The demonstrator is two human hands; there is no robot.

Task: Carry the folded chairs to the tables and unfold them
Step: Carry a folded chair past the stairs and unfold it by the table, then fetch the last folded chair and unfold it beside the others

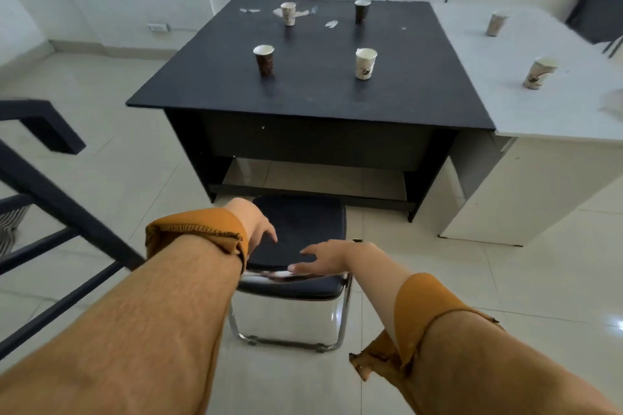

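Pressing seat of chair (303, 219) flat: my left hand (254, 224) and right hand (332, 258) rest on cushion, fingers (306, 250) straight, gripping nothing. Chair stands on floor just before black tabletop (320, 101). Best push evenly, check frame locks.

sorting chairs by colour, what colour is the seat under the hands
Black seat, clearest in head view.

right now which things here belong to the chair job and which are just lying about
Job: black folding chair, left hand and right hand on it, black table, white table.
Lying about: paper cups, paper scraps, black railing.
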